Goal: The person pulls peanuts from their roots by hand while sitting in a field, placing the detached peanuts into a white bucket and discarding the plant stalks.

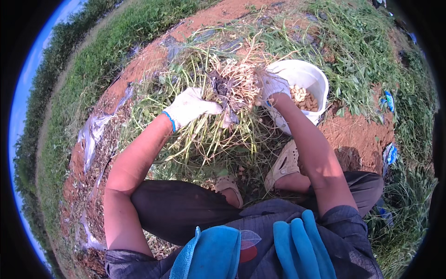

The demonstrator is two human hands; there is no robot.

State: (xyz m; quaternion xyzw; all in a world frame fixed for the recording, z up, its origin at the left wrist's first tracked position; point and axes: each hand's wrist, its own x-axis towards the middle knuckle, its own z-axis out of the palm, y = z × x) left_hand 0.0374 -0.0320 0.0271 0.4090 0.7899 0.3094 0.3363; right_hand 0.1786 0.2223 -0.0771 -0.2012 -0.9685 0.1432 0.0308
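Observation:
My left hand [191,106], in a white knit glove with a blue cuff edge, grips a bundle of pulled peanut plants [200,134] by the stems. Pale roots [240,78] spread upward from the bundle, with a dark scrap of plastic film [218,85] caught among them. My right hand [275,85], gloved the same way, is at the right side of the roots, its fingers mostly hidden by them. Right behind that hand stands a white plastic bucket [318,78], tilted in view. Loose peanuts in their shells [305,97] lie inside it.
Beige clogs [287,160] are on my feet, just below the bundle and bucket. Torn plastic film [95,130] lies on reddish soil at the left. Green plants [348,66] cover the ground at right, near blue-and-white wrappers [391,153]. A blue towel [216,251] hangs over my chest.

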